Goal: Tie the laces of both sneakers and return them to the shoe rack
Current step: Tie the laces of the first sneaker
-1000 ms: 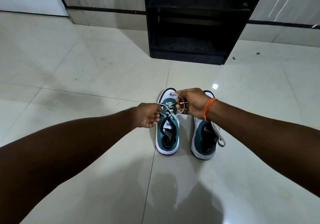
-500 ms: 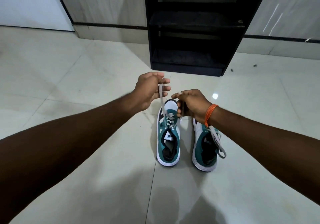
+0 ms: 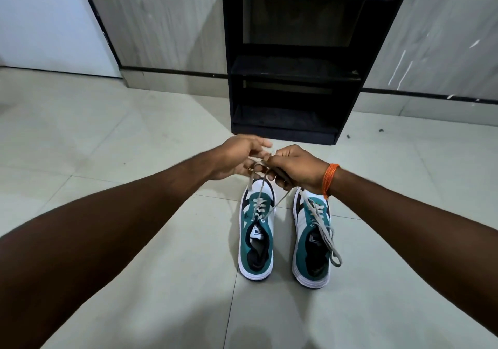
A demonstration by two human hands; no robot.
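Observation:
Two teal-and-white sneakers stand side by side on the floor, toes pointing away from me. Grey laces [image 3: 258, 195] rise from the left sneaker [image 3: 257, 241] to both hands, which meet just above its toe. My left hand [image 3: 239, 160] pinches one lace end. My right hand [image 3: 295, 166], an orange thread around its wrist, grips the other end. On the right sneaker [image 3: 312, 243] the laces [image 3: 324, 231] lie loose, trailing over its right side. The black shoe rack [image 3: 293, 60] stands straight ahead against the wall, its shelves bare.
Pale glossy floor tiles [image 3: 134, 138] stretch all around the shoes. A grey panelled wall [image 3: 167, 20] with a dark skirting line runs behind the rack, with a white surface [image 3: 45, 20] at far left. Small dark specks [image 3: 381, 130] lie right of the rack.
My left hand, which had lifted one lace high, has come down and right to meet the right hand above the toe. The view has tilted up, showing more of the rack.

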